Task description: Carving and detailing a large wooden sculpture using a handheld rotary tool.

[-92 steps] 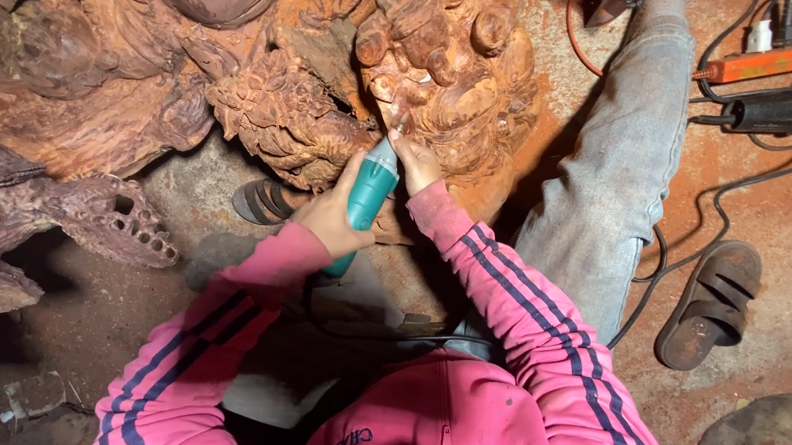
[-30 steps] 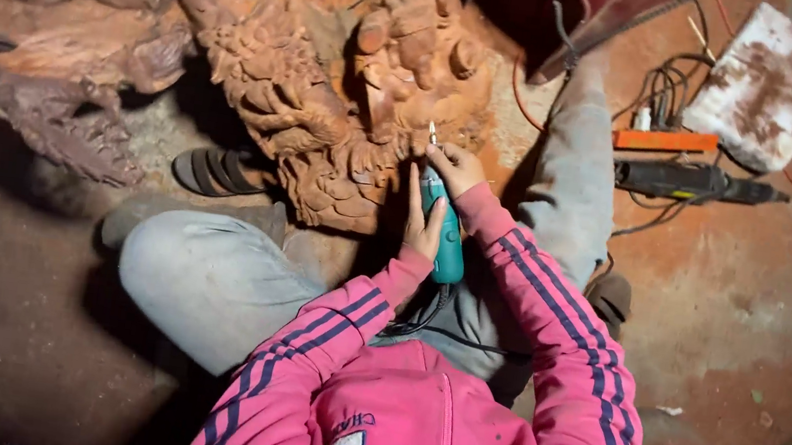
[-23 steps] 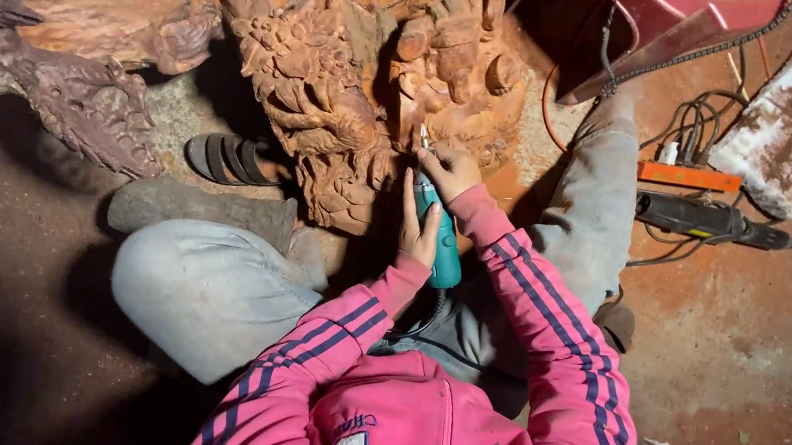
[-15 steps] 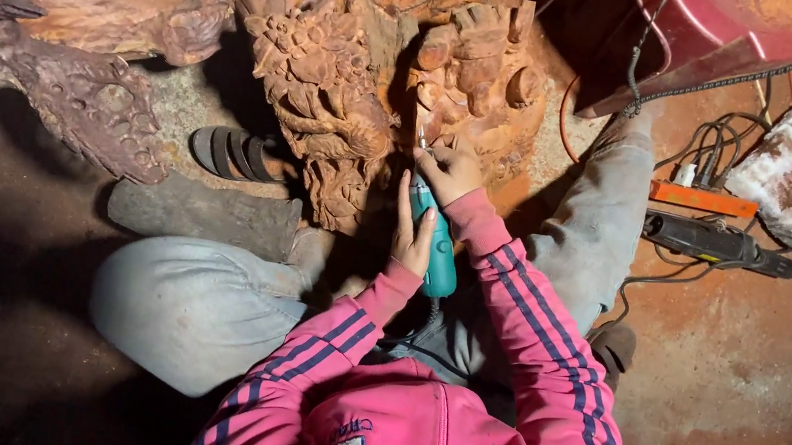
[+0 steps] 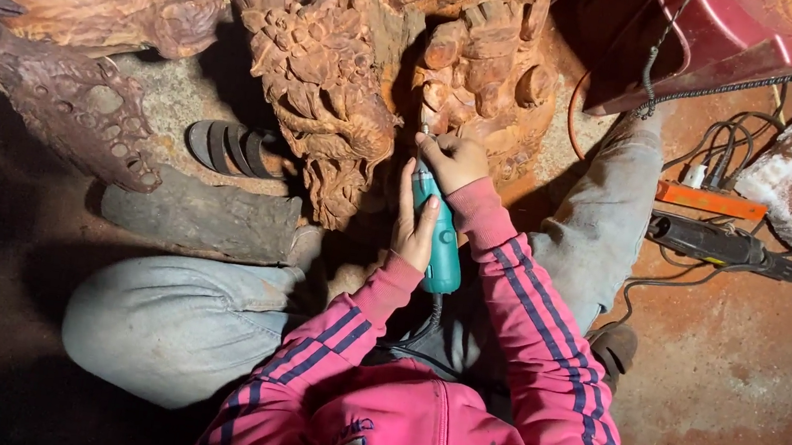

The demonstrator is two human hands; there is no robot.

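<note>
From the head camera: both hands grip a teal rotary tool (image 5: pixel 437 233), its tip against the reddish wood carving (image 5: pixel 480 72). The left hand (image 5: pixel 412 230) wraps the body; the right hand (image 5: pixel 454 159) has its fingers pinching near the nose. I reckon a slip could gouge the fine relief, or the trailing cord (image 5: pixel 430 317) could snag on a knee.

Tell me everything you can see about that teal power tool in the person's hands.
The teal rotary tool is a slim, plastic-looking cylinder, lying nearly upright in view with its thin metal tip against the reddish wood carving. The right hand pinches it near the nose; the left hand steadies the body from the side. A dark cord leaves its rear end toward the person's lap. Whether it is running cannot be told.
</note>
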